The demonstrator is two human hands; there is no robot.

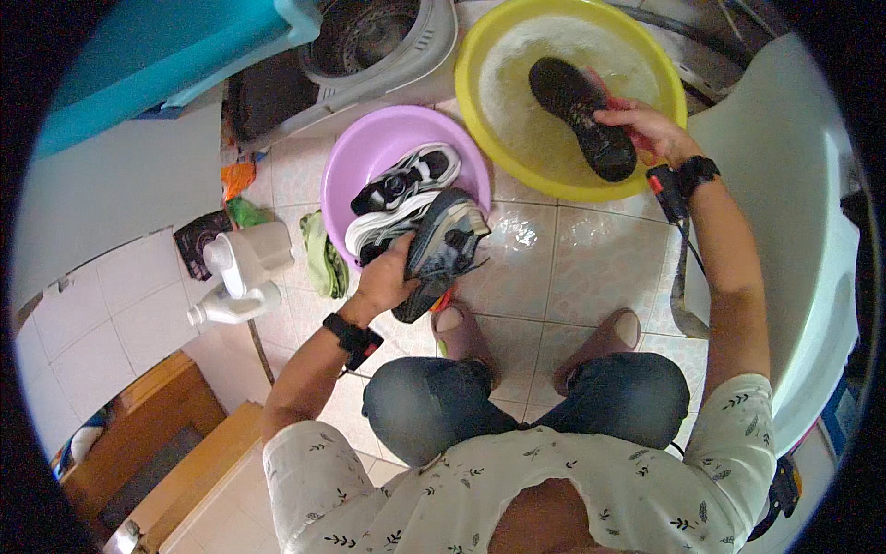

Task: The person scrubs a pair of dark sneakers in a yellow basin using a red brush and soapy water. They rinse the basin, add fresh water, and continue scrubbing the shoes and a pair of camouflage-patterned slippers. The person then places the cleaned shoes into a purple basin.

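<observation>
My left hand (390, 277) grips a grey and black sneaker (446, 239) at the near right rim of a pink-purple plastic basin (339, 163). In that basin lies a pair of black and white sneakers (408, 176), partly covered by the held one. My right hand (647, 128) holds a black shoe (581, 118), perhaps an insole or a sole, over a yellow plastic basin (675, 90) of foamy, yellowish water. Something pink or red shows behind my right fingers; I cannot tell what it is.
White plastic bottles (239, 303) and a green cloth (322, 256) are left of the purple basin. A washing machine's open drum (367, 34) is at the top. A large white tub (775, 173) curves along the right. My slippered feet are on wet floor tiles (516, 277).
</observation>
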